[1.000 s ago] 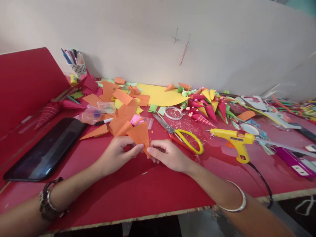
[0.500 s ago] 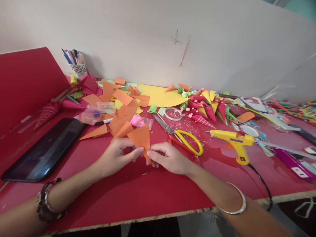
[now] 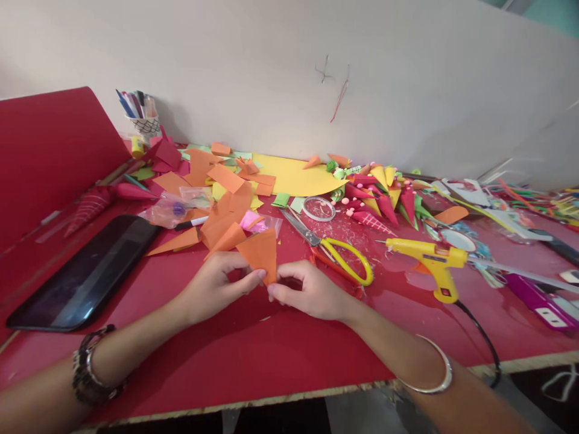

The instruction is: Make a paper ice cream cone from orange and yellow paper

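Observation:
Between my hands is a piece of orange paper, wide at the top and narrowing to a point at the bottom. My left hand pinches it from the left, thumb on its front face. At the lower tip, my right hand pinches the paper between thumb and fingers; the tip itself is hidden. Just beyond lie more orange paper pieces and a crumpled pink scrap. Scissors with yellow handles rest past my right hand, beside a roll of clear tape.
A black phone lies at the left. To the right are a yellow glue gun with a black cord and a purple device. Small colored paper cones pile up by the wall. A pen cup stands at the back left.
My right hand's fingers have closed further over the lower tip of the orange paper, with the thumb slightly lower. My left hand keeps its pinch. The whole view has shifted slightly.

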Action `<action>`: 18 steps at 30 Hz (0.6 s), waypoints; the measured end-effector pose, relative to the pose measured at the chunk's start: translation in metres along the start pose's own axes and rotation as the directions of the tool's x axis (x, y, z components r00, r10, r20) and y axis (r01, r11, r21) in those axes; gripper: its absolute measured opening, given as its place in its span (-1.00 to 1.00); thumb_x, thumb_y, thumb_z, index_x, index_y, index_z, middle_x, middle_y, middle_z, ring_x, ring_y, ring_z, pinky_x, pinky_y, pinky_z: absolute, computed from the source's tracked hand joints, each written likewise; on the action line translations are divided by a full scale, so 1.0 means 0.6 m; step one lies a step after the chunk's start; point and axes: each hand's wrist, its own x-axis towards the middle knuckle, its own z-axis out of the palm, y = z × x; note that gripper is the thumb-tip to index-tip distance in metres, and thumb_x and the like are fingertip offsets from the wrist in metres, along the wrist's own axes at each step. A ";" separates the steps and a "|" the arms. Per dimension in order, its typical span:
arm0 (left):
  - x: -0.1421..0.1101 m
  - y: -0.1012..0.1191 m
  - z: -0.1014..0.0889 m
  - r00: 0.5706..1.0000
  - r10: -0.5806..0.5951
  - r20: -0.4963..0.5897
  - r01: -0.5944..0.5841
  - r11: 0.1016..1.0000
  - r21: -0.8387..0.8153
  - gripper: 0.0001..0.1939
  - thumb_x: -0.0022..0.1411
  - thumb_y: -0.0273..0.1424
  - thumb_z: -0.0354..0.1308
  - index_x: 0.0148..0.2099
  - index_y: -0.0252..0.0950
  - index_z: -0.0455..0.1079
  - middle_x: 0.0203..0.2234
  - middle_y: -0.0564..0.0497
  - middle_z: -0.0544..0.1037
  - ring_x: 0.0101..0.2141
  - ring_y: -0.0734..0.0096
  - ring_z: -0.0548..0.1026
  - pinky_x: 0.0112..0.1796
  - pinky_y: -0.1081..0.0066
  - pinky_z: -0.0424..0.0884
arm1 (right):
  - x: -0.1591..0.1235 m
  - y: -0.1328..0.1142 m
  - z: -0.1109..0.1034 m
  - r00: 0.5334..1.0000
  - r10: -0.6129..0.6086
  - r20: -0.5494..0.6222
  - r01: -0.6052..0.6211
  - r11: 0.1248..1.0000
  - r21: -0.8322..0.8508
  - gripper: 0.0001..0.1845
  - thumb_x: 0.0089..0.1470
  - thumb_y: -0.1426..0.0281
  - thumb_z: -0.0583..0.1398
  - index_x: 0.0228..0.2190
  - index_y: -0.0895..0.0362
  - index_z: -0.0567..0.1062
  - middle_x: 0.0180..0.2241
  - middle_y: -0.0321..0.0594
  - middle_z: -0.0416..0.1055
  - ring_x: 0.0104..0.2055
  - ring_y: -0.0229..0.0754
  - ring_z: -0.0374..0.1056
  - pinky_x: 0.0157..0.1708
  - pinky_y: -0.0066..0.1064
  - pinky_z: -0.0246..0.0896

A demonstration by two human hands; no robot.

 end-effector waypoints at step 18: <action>0.000 0.001 -0.007 0.999 -0.015 -0.048 0.016 1.000 0.017 -0.66 0.12 -0.34 -0.02 -0.65 -0.34 0.23 -0.77 0.16 0.28 -0.68 0.63 0.22 -0.63 0.62 0.13 | -0.002 0.001 -0.001 0.999 -0.039 0.015 0.040 0.998 -0.053 -0.83 0.00 0.36 0.10 -0.53 0.18 0.38 -0.53 -0.31 0.33 -0.44 -0.33 0.24 -0.42 -0.52 0.14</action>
